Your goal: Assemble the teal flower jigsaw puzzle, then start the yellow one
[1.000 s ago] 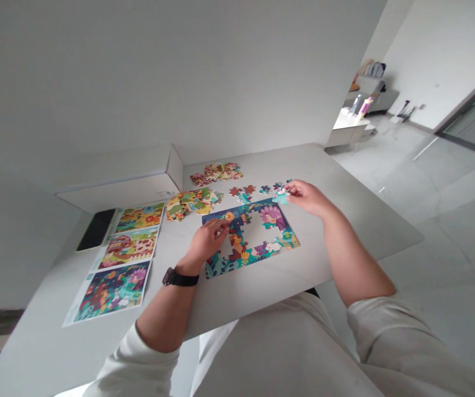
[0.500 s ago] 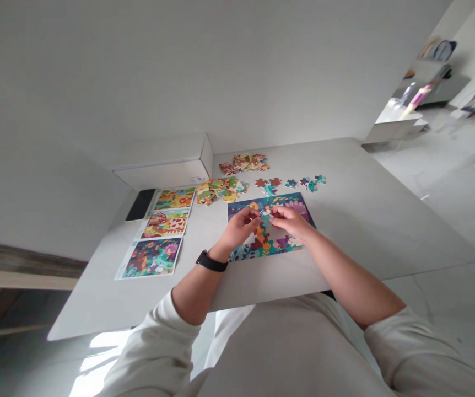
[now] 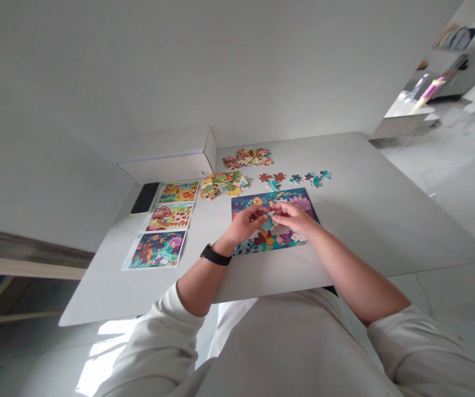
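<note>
1. white table (image 3: 365,220) bears a part-built puzzle (image 3: 262,246), its long axis running left to right in view, with loose pieces (image 3: 309,178) beyond it and printed sheets (image 3: 157,249) to its left.
2. right hand (image 3: 293,216) pinches a pale piece (image 3: 269,212) over the puzzle's middle, just above the gap.
3. left hand (image 3: 246,225) curls in touching range of that piece; whether it grips too, i cannot tell.
4. right hand is nearer the loose pieces, but no longer out among them as earlier; both hands now meet.
</note>
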`<move>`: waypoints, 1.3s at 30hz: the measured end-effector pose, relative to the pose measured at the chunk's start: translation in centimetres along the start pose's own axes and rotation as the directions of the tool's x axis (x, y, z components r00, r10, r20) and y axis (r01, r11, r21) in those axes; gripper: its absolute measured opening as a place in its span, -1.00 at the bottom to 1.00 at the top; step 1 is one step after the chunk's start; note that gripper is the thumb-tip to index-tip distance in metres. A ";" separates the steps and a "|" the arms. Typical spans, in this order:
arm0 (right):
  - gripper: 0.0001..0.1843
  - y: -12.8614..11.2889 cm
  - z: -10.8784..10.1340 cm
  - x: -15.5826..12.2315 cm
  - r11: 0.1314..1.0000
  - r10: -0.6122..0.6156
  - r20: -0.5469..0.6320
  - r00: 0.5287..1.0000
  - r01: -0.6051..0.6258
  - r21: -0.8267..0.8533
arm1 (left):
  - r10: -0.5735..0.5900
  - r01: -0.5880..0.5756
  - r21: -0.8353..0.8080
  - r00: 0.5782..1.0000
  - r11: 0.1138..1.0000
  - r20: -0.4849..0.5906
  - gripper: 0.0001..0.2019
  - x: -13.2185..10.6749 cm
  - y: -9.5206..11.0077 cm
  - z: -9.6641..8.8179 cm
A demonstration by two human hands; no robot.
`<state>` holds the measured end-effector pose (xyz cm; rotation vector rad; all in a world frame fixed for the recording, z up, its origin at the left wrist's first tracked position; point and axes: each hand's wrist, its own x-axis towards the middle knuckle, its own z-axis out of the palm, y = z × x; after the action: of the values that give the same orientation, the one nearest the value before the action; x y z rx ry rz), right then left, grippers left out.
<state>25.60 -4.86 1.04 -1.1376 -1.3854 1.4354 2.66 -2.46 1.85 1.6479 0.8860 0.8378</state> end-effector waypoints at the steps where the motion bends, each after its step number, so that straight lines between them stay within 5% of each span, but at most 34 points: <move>1: -0.52 0.1 0.1 0.0 1.000 0.008 0.011 1.000 -0.008 0.004 | 0.001 -0.001 -0.013 1.000 1.000 -0.013 -0.51 0.0 0.0 0.0; 9: -0.54 -0.3 0.0 0.0 0.991 0.050 -0.151 0.987 -0.030 0.128 | -0.085 0.081 -0.142 0.996 0.987 -0.023 -0.49 -0.2 0.2 -0.1; 15: -0.52 -0.2 0.1 0.1 0.991 0.046 -0.168 0.985 -0.024 0.130 | -0.097 0.083 -0.211 0.994 0.974 -0.058 -0.44 0.3 -0.7 0.0; 22: -0.50 0.2 1.2 -0.2 0.999 0.004 0.020 1.000 -0.005 0.037 | -0.098 0.044 -0.333 0.984 0.942 -0.147 -0.47 0.3 -0.7 -0.4; 28: -0.55 -0.7 0.8 -0.5 0.996 -0.063 -0.043 0.997 0.060 -0.071 | -0.067 0.037 -0.307 0.994 0.951 -0.089 -0.44 0.6 -1.3 0.1; 39: -0.60 -0.1 -1.1 -0.3 0.971 -0.056 0.033 0.998 0.062 -0.233 | -0.033 0.023 -0.206 0.998 0.978 -0.045 -0.42 0.4 -0.9 0.4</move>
<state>26.71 -4.92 1.14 -1.2169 -1.6267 1.2738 3.09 -2.15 0.96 1.4377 0.8254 0.9212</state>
